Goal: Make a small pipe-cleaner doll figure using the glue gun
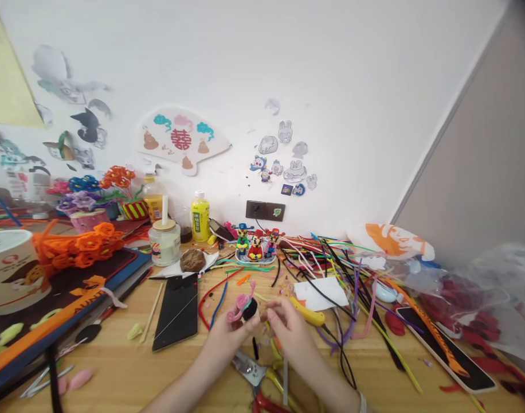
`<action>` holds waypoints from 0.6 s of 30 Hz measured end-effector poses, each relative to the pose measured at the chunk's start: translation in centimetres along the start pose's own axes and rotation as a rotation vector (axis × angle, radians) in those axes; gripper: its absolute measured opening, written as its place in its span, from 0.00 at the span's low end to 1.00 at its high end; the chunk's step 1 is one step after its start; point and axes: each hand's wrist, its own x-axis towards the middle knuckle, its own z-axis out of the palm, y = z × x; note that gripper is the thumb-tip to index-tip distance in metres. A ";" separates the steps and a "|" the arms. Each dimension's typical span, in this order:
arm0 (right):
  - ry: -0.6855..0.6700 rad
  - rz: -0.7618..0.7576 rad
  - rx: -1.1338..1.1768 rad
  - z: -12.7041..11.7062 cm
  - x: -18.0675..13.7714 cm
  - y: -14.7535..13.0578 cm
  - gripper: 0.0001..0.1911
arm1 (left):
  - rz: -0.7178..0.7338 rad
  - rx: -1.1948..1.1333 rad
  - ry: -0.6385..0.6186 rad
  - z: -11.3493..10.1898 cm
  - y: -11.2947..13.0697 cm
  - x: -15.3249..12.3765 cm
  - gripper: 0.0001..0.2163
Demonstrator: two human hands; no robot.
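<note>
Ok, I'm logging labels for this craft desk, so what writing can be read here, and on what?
"囍" in red, on the fan-shaped wall card.
Label on the yellow bottle: too blurred to read.
Print on the paper cup: too blurred.
Orange letters on the book edge: too blurred.

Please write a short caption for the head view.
The left hand holds a pink-and-black piece, right hand beside it, over a cluttered desk.

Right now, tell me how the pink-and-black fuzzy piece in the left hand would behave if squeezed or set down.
Probably light: the left hand holds the pink-and-black piece up with its fingers. Likely soft but springy, since it looks wound from fuzzy stems like the loose ones bent across the table. Its rounded black part might roll when set down.
</note>
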 end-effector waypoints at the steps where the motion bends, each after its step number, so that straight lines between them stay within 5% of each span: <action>1: 0.074 -0.037 -0.121 -0.9 0.3 -0.1 0.08 | -0.012 0.013 0.016 -0.2 -0.1 0.2 0.16; 5: 0.195 -0.110 -0.486 -3.9 1.3 -0.5 0.06 | -0.096 -0.024 0.059 -0.8 -0.8 0.7 0.20; 14: -0.160 -0.293 -0.792 -3.1 0.4 -1.5 0.06 | -0.152 0.039 0.151 -1.4 0.0 0.6 0.21; 18: -0.139 -0.317 -0.893 -3.1 0.5 -1.5 0.06 | -0.113 0.108 0.238 -2.0 1.3 0.8 0.18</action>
